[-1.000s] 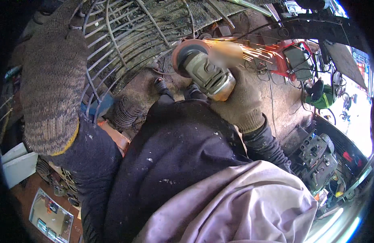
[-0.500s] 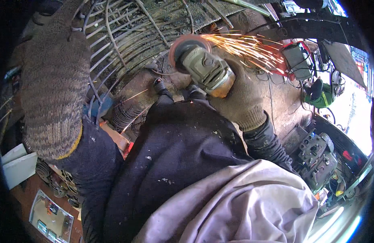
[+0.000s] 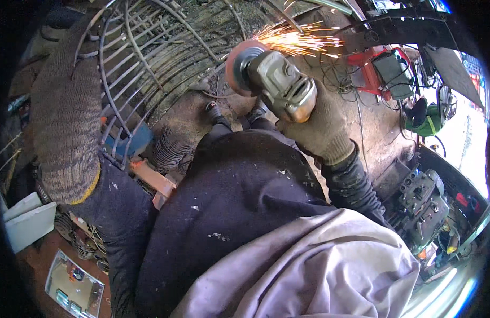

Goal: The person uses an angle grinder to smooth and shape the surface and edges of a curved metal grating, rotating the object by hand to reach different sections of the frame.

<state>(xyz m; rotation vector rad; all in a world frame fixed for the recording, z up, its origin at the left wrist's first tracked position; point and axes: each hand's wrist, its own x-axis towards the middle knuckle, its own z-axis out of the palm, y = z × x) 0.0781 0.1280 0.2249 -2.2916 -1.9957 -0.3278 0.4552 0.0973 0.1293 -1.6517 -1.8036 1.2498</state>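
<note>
My right hand (image 3: 322,124), in a grey-brown knitted glove, is closed round the body of an angle grinder (image 3: 285,85). Its reddish disc (image 3: 239,63) reaches to the curved rods of a metal wire grille (image 3: 149,63), and orange sparks (image 3: 298,40) fly off to the right. At the upper left, my left hand (image 3: 70,111) wears the same kind of glove and is closed on the grille's outer rods. Its fingertips are partly hidden behind the rods. The grille is built of long bars crossed by curved rods.
Coiled wire (image 3: 171,148) and an orange-brown block (image 3: 152,177) lie on the floor at left. A red and grey machine (image 3: 391,71) stands at upper right, with loose cables beside it. A person in green (image 3: 428,122) is beyond. At lower right is a grey metal machine (image 3: 420,212).
The grinder has shifted slightly up and right and tilted, and the spark stream looks shorter. The grille's left edge has moved left and down in view with my left hand.
</note>
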